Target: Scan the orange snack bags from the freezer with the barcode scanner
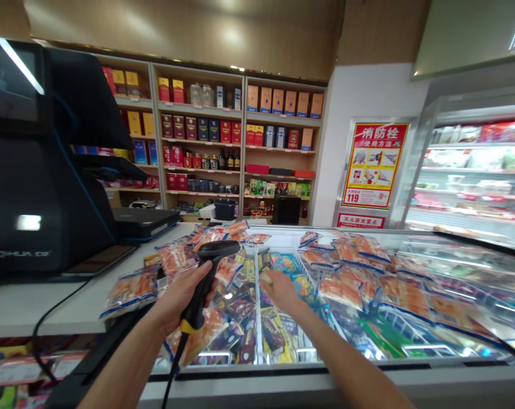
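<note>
In my left hand [189, 295] is a black and yellow barcode scanner [201, 284], its fingers wrapped round the handle and its head pointing away from me. A cable hangs from its lower end. My right hand [278, 288] is over the middle of the glass-topped freezer [293, 372], with curled fingers; whatever they may hold is hidden. Clear packs of pinkish-orange food with blue edges lie on both sides: one pack [132, 291] left of the scanner, another [204, 335] under my left hand, and a group [346, 284] to the right. Colourful wrapped goods [278, 335] show inside the freezer.
A black checkout machine [40, 199] stands on the white counter [31, 307] at left, with a cable [55, 307] running down. Shelves [201, 139] of boxes and bottles line the back wall. A red and yellow poster [374, 165] and a lit chiller [474, 176] are at right.
</note>
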Demonstrator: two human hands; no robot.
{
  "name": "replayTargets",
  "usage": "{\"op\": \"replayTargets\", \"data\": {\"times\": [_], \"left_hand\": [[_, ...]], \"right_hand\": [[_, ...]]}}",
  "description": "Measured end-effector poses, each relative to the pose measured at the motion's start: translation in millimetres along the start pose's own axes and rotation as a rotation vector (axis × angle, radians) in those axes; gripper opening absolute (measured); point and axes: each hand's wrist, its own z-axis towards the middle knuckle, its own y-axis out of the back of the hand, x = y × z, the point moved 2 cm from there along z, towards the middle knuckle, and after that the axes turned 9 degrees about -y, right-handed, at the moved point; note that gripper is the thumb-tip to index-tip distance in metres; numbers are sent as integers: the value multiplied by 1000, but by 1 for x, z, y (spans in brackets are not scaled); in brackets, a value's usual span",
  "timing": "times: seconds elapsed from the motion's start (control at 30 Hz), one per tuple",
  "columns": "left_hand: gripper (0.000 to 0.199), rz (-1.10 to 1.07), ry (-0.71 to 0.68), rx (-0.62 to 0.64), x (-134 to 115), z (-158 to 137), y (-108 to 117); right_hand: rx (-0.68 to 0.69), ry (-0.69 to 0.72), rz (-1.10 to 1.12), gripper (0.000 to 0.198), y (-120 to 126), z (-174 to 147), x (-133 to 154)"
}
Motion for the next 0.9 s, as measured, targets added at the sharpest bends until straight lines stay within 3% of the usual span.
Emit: {"op": "replayTargets", "data": {"times": [0.17,0.33,0.47,0.6,0.77,0.9], "left_hand": [[31,-12,38,-78,-6,-13,24],[32,-21,60,-106,-2,-13,35],[33,-31,47,-62,2,-9,31],[30,-49,26,-38,1,-7,20],[29,-46,7,16,2,-4,5],[29,-23,24,66,7,1,-8]], "right_hand": [[212,29,118,49,-39,-8,70],[296,58,119,42,-56,-12,83],[331,3,267,25,-54,-3,58],[268,-50,239,16,-31,8,17],[108,-264,0,22,7,26,-46],[-37,-336,-20,36,14,39,-76]]}}
